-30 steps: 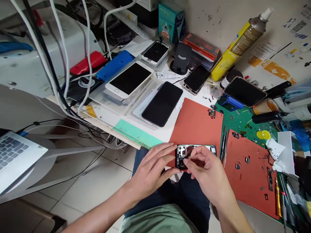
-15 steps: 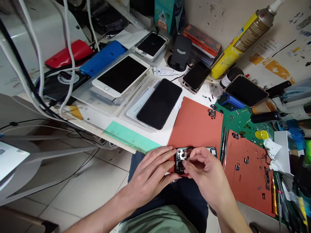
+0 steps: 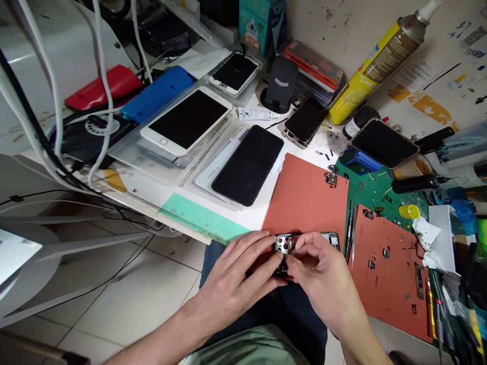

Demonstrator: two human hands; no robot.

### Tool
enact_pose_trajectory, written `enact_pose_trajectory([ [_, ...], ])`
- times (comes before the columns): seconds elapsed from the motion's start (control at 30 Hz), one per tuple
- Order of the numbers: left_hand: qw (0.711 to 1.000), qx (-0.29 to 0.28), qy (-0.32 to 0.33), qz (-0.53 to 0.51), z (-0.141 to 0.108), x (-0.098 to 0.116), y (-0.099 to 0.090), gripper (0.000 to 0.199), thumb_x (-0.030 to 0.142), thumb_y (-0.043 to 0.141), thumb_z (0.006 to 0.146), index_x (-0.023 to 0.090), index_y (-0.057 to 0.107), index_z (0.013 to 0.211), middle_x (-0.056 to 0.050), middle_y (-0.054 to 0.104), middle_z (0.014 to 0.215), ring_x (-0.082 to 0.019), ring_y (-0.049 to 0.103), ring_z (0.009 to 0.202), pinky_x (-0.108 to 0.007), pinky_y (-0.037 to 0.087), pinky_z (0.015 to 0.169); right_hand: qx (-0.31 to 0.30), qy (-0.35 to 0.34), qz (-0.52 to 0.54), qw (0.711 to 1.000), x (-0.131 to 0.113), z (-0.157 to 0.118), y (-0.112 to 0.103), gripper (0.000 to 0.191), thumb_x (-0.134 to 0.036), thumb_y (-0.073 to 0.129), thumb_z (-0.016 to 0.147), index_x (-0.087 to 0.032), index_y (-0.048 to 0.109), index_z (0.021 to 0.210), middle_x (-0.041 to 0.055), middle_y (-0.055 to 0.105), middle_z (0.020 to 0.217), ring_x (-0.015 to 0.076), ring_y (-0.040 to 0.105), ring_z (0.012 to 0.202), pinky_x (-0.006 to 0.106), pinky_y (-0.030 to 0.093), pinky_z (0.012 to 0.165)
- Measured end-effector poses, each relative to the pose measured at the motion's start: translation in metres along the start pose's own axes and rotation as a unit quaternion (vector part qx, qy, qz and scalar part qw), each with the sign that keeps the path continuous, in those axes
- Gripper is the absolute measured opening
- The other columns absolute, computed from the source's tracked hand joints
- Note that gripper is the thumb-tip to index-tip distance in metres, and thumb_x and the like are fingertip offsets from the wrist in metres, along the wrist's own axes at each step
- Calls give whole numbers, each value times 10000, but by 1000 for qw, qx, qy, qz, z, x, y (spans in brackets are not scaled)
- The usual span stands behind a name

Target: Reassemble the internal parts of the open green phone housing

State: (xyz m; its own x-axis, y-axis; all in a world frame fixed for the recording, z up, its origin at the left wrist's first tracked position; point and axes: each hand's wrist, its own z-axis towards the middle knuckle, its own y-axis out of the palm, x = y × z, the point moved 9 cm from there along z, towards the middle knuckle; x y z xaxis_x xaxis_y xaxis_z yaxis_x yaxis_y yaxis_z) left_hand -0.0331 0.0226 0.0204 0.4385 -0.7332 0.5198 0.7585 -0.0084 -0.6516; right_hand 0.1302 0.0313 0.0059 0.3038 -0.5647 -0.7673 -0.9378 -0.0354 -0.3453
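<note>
An opened phone [image 3: 334,239] lies crosswise at the near edge of the red-brown mat, its inner parts exposed. A silver camera module [image 3: 283,244] with dark round lenses shows at its left end. My left hand [image 3: 238,271] braces that end, fingers stretched along it, one fingertip beside the module and the thumb low at the near edge. Over the phone's middle, my right hand [image 3: 323,268] is closed in a pinch, thumb and forefinger just right of the module. Whatever sits between those fingertips is hidden. Both hands cover much of the phone.
The mat [image 3: 308,195] carries a small metal part [image 3: 331,179]. Tweezers [image 3: 349,230] lie to its right, beside a second mat [image 3: 395,299] with several tiny parts. A black-screened phone [image 3: 249,165], a white phone [image 3: 186,120] and a yellow spray can [image 3: 376,66] stand farther back.
A left fingertip has moved right, onto the phone beside the camera module. The module's lens side now shows more fully. My right hand stays pinched in nearly the same place.
</note>
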Motion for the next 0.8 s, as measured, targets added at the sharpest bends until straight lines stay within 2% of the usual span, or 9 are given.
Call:
enact_pose_trajectory([
  [0.2,1000,-4,18,18,2,4,-2,317,271,787,1008,115,713,1274,-198,760,1317,-341,688,1346,-507,612,1098,-8,13,7,1000,2,3,1,249,-465,724,804,-260,609,884,17,720,819,186,644,699,307,555,641],
  [0.33,999,-7,25,30,4,4,-3,286,284,755,1035,128,710,1270,-190,769,1311,-333,697,1342,-502,626,1085,-9,18,4,1000,2,2,1,279,-496,728,814,-254,635,915,53,772,848,204,680,697,328,592,642],
  [0.47,999,-7,32,43,6,6,-4,316,279,798,1002,135,713,1270,-189,776,1297,-340,716,1322,-504,635,1079,-4,15,6,1000,1,2,0,291,-506,743,822,-250,649,923,75,789,874,221,715,721,333,620,632],
  [0.67,996,-22,53,70,8,10,-6,296,269,784,1008,107,732,1249,-207,774,1308,-366,722,1313,-512,614,1086,-14,4,12,1000,3,4,2,219,-421,731,842,-259,672,977,47,785,868,205,716,700,296,585,595],
  [0.8,997,-27,59,37,1,6,-7,361,195,752,1012,134,720,1366,-202,733,1433,-381,676,1390,-521,568,1137,7,-14,2,1000,-3,2,3,130,-207,682,827,-264,666,943,3,777,831,191,734,717,265,553,619],
])
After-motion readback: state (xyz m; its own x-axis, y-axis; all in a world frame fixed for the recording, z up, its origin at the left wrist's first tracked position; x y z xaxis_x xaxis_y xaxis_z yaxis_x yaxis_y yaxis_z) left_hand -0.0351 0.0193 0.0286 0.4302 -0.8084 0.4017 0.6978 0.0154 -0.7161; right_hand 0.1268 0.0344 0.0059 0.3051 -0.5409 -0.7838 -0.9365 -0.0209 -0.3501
